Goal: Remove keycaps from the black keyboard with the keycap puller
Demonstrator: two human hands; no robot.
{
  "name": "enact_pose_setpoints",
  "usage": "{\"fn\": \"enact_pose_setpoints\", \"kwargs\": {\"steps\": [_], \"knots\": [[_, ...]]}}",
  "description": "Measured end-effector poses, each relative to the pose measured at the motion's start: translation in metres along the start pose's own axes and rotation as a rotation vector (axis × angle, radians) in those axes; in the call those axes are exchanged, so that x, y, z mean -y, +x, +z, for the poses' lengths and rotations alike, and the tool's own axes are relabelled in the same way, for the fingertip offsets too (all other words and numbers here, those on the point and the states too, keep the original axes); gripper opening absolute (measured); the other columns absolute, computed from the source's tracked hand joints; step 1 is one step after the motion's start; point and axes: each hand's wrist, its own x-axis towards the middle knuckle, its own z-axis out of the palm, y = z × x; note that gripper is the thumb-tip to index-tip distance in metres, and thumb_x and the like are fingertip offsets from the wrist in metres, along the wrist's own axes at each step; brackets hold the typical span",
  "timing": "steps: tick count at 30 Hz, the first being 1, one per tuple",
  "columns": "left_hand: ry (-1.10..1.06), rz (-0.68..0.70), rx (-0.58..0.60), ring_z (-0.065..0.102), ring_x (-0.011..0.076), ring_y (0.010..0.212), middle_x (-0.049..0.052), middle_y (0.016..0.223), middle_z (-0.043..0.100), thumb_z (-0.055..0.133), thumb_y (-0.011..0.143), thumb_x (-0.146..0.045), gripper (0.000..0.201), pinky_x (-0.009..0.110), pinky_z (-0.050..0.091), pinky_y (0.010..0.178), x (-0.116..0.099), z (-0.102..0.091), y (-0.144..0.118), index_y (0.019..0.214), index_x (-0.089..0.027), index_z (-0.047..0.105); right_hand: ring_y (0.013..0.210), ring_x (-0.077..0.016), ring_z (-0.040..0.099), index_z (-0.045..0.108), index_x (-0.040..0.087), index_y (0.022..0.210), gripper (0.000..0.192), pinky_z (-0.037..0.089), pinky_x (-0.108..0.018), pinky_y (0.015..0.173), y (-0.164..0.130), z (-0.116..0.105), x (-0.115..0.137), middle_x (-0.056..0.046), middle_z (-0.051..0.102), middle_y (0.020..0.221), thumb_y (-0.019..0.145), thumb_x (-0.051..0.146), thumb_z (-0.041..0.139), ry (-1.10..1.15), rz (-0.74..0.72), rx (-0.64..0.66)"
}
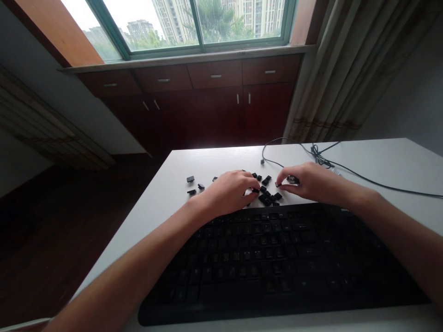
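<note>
White table (pixel 380 159): left hand (pixel 230 191) hides some loose keycaps (pixel 268 196).

**One head camera, looking forward and down**

There is a single view, from the person's head. It faces forward and downward over the desk (pixel 380 157). The keyboard (pixel 277 258) lies nearest to the lens, just before the left hand (pixel 230 190) and right hand (pixel 309 182). Beyond the hands, well apart, the window (pixel 194 23) closes the view.

Both hands among loose keycaps (pixel 268 196) beyond black keyboard (pixel 277 263).
</note>
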Motion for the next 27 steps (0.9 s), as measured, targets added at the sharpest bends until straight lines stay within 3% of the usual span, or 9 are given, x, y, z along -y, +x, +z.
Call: {"fn": "enact_pose_setpoints", "kwargs": {"steps": [4, 11, 15, 22, 27], "knots": [[0.007, -0.019, 0.011, 0.069, 0.0208, 0.089, 0.006, 0.096, 0.075, 0.061, 0.095, -0.023, 0.017, 0.031, 0.053, 0.076, -0.0007, -0.0024, 0.0005, 0.105, -0.02, 0.075, 0.072, -0.0223, 0.07, 0.078, 0.03, 0.105, 0.021, 0.05, -0.033, 0.069, 0.0004, 0.0004, -0.0038, -0.002, 0.078, 0.082, 0.09, 0.039, 0.067, -0.037, -0.02, 0.005], [-0.026, -0.05, -0.015, 0.072, 0.0197, 0.085, 0.005, 0.097, 0.078, 0.06, 0.095, -0.023, 0.023, 0.031, 0.054, 0.077, 0.0002, -0.002, -0.0013, 0.113, -0.021, 0.074, 0.1, -0.0269, 0.073, 0.073, 0.026, 0.123, 0.034, 0.054, -0.037, 0.086, 0.0, -0.0018, -0.0094, -0.006, 0.078, 0.116, 0.091, 0.037, 0.066, -0.032, -0.085, -0.027], [-0.07, -0.065, -0.027, 0.074, 0.019, 0.084, 0.004, 0.095, 0.079, 0.059, 0.095, -0.022, 0.023, 0.03, 0.055, 0.077, 0.0014, -0.0018, -0.0016, 0.112, -0.022, 0.075, 0.092, -0.0255, 0.073, 0.069, 0.027, 0.132, 0.04, 0.054, -0.036, 0.075, -0.0005, 0.0003, -0.0064, -0.008, 0.075, 0.121, 0.094, 0.039, 0.062, -0.063, -0.09, -0.024], [-0.087, -0.048, -0.03, 0.072, 0.0199, 0.089, 0.004, 0.098, 0.079, 0.057, 0.098, -0.02, 0.022, 0.032, 0.055, 0.08, 0.0033, -0.0023, 0.0, 0.106, -0.021, 0.078, 0.091, -0.0249, 0.073, 0.077, 0.026, 0.111, 0.023, 0.052, -0.034, 0.079, 0.0009, 0.0042, -0.0015, -0.005, 0.079, 0.107, 0.095, 0.03, 0.061, -0.084, -0.08, -0.035], [-0.098, -0.017, -0.081, 0.07, 0.0201, 0.096, 0.007, 0.106, 0.076, 0.056, 0.099, -0.02, 0.022, 0.034, 0.055, 0.086, 0.0091, 0.0, -0.0018, 0.105, -0.02, 0.077, 0.083, -0.0235, 0.071, 0.077, 0.024, 0.102, 0.017, 0.05, -0.034, 0.072, 0.0009, 0.0017, 0.0, -0.005, 0.079, 0.099, 0.092, 0.029, 0.064, -0.099, -0.058, -0.027]]}}
